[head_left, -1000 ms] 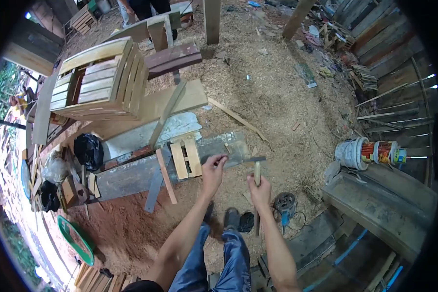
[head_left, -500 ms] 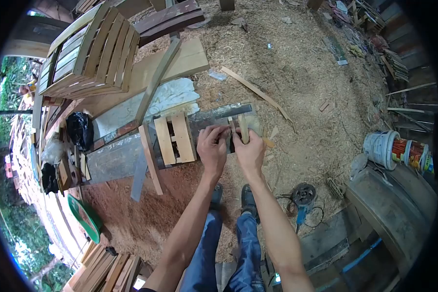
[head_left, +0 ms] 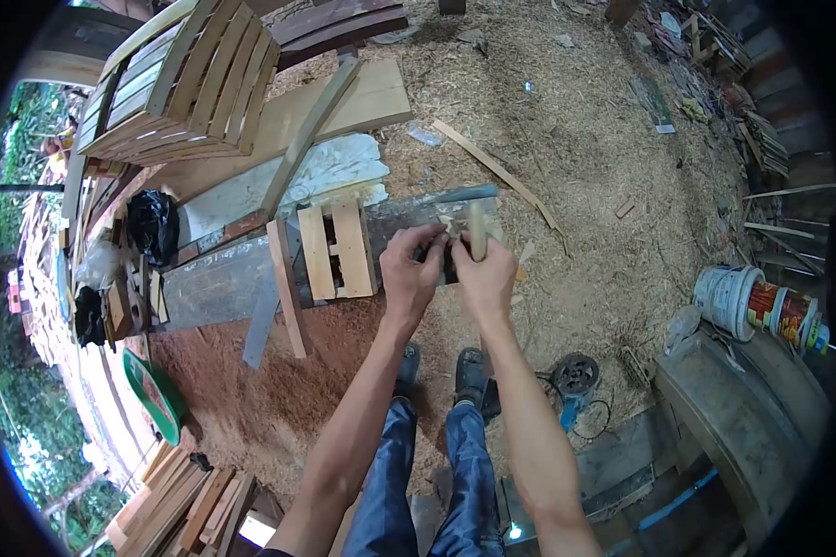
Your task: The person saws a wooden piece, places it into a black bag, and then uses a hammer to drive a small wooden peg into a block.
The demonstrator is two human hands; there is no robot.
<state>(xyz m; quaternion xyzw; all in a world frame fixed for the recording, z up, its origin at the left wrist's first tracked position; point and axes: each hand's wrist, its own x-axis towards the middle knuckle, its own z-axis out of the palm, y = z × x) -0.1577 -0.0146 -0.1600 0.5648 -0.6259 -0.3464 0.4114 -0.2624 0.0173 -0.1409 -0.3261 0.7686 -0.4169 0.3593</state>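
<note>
My right hand (head_left: 487, 275) is closed around a pale wooden stick (head_left: 477, 230), which stands up past the knuckles and is a little blurred. Close beside it, my left hand (head_left: 409, 271) has its thumb and fingers pinched together; what lies between them is hidden. Both hands are over the right end of a dark, worn board (head_left: 212, 286). Left of my left hand, a small slatted wooden piece (head_left: 350, 248) rests on that board. A narrow wooden strip (head_left: 288, 290) and a grey metal strip (head_left: 262, 325) lie across the board's near edge.
A slatted wooden crate (head_left: 181, 84) stands at upper left, near a black plastic bag (head_left: 153, 225). An angle grinder (head_left: 576, 382) with its cord lies right of my feet. Paint buckets (head_left: 726, 302) sit at the right, a green basin (head_left: 153, 395) at left. Wood shavings cover the ground.
The stick in my right hand has shifted slightly and blurred. My two hands stay close together at the board's end. The whole view has moved a little.
</note>
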